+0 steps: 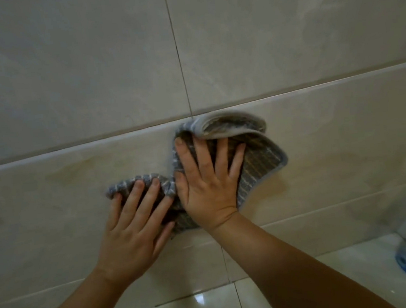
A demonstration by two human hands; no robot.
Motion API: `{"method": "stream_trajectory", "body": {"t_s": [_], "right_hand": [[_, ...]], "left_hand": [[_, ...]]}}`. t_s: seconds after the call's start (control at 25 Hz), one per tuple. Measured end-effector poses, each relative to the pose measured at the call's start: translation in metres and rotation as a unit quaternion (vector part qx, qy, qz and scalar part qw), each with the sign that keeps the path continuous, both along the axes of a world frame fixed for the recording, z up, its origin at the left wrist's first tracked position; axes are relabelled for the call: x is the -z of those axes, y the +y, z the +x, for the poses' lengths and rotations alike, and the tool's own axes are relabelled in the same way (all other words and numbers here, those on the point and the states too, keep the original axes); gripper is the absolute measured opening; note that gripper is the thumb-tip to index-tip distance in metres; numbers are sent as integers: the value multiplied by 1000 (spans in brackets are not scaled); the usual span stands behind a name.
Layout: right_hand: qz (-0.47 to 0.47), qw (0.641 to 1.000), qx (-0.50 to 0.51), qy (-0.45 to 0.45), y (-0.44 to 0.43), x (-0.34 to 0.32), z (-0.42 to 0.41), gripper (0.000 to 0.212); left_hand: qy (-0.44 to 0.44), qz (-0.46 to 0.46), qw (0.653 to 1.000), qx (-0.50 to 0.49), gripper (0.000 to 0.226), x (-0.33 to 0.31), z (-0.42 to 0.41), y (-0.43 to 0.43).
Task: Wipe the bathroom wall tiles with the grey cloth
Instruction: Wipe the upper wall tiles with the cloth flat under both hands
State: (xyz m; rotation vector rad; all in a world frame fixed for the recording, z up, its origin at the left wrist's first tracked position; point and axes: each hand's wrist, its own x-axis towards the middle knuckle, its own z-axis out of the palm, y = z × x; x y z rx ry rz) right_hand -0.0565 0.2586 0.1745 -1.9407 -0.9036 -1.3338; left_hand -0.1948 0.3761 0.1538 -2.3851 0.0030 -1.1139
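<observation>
The wall tiles (64,67) are large, glossy and cream-marbled, split by thin dark grout lines. I can make out no clear wet track, so I'd judge the wiping to be under way with most of the wall left. The grey cloth (260,163) is soft, ribbed with pale stripes and rumpled, its top edge folded over. It lies against the wall just below the horizontal band. The right hand (207,188) and left hand (133,235) press it flat, fingers straight and spread.
</observation>
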Motion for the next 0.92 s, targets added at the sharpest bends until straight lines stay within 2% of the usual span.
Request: {"method": "stream_trajectory", "body": {"t_s": [0.16,0.4,0.68,0.92], "right_hand": [[-50,998,-5,-37,-15,36,9,62],[-40,999,13,-33,-53,55,43,58],[58,996,53,31,-88,53,78,45],[115,986,87,88,-110,42,95,52]], "left_hand": [[28,10,1000,4,59,29,6,-9],[50,10,998,23,60,45,40,-39],[56,0,998,23,64,39,75,-79],[42,-18,998,39,64,27,87,-95]]}}
